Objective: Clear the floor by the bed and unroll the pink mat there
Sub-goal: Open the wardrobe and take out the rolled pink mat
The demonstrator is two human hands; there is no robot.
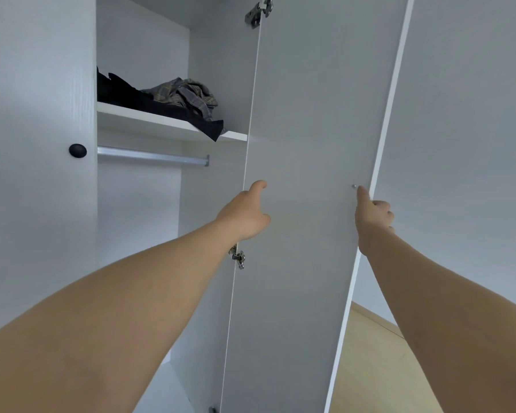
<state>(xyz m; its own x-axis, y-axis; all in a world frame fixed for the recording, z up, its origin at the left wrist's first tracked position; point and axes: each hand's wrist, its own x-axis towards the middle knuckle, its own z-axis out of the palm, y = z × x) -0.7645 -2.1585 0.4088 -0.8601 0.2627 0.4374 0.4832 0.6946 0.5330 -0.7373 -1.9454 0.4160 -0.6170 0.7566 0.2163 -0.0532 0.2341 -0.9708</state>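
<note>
1. Fingers first: your right hand point(373, 216) is curled around the free edge of the open wardrobe door point(304, 180). Your left hand point(245, 216) sits near the hinge side; I can't tell if those fingers are gripping anything.
2. Both arms are stretched up and forward.
3. Further in, the shelf point(167, 120) only has crumpled clothes point(182, 95).
4. No pink mat in view anywhere. Guessing it's light and floppy, so grab the roll mid-body.

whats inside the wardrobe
On the shelf lie dark clothes and a plaid garment. Below hangs a bare rail. The shut left door and the arms hide the rest; no mat shows.
</note>
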